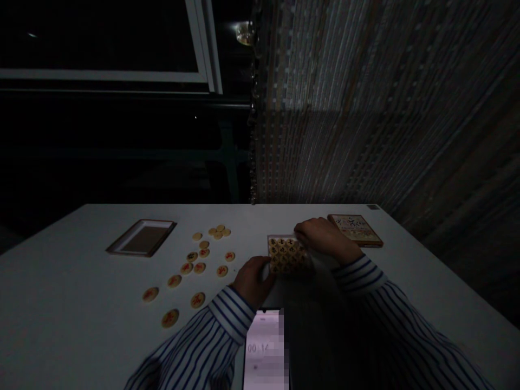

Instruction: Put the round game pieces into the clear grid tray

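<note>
A shallow, pale-edged rectangular box filled with rows of round, wood-coloured discs bearing dark characters sits on the white, smooth-topped desk, between the person's two hands. The left hand, in a white cuff with blue stripes, is at the box's left edge, its index finger and thumb bent and slightly parted there; in the dim light I cannot tell whether they pinch the rim. The right hand, in a matching cuff, reaches over the far right corner with its fingers curled down; whether they grip the box or only touch it cannot be told.

Left of the box, loose round, wood-coloured discs with red characters are scattered across the desk, and one similar disc with a dark character lies among them. Farther back are several blank-faced, pale round discs, four of them clustered together. Well to the left lies an open, shallow rectangular tray with a brown rim. Just beyond the right forearm is a flat, brown-edged case with an illustrated cover.

Nearest the wearer, a black-edged phone with a bright, pinkish screen shows 00:14, part of it pixelated. A striped, woven-looking curtain hangs behind the desk, beside a pale window frame.
</note>
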`<action>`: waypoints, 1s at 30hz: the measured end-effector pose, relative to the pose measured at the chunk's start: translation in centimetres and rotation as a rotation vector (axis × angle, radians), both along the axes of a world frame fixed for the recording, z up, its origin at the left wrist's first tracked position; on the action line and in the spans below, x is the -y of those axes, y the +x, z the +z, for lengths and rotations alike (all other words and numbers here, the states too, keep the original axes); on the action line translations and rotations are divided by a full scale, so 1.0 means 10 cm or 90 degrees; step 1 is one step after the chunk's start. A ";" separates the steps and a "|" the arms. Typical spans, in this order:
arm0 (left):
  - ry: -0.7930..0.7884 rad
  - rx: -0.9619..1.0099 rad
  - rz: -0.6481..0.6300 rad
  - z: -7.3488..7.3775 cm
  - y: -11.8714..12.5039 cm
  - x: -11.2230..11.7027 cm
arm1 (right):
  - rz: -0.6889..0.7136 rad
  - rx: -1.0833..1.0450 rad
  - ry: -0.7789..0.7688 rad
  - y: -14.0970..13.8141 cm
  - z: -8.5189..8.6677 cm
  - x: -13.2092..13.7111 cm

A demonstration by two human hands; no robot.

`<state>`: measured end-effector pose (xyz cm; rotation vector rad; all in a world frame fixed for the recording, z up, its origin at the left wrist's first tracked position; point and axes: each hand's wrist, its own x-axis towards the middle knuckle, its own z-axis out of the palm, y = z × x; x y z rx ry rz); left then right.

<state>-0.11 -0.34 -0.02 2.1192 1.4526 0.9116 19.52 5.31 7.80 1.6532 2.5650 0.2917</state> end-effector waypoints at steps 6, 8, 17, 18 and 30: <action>0.008 0.018 0.002 -0.01 -0.01 0.01 | -0.027 0.005 0.010 -0.01 0.08 0.02; 0.009 0.020 0.003 -0.01 -0.01 0.01 | -0.024 -0.001 0.030 -0.05 0.11 0.03; 0.031 0.033 0.000 0.04 -0.04 0.01 | -0.004 -0.072 0.151 -0.20 0.21 0.11; 0.038 0.036 0.002 0.04 -0.05 0.01 | -0.005 -0.069 0.152 -0.21 0.22 0.12; 0.106 0.064 0.037 0.30 -0.22 0.06 | 0.045 -0.250 0.115 -0.33 0.19 0.19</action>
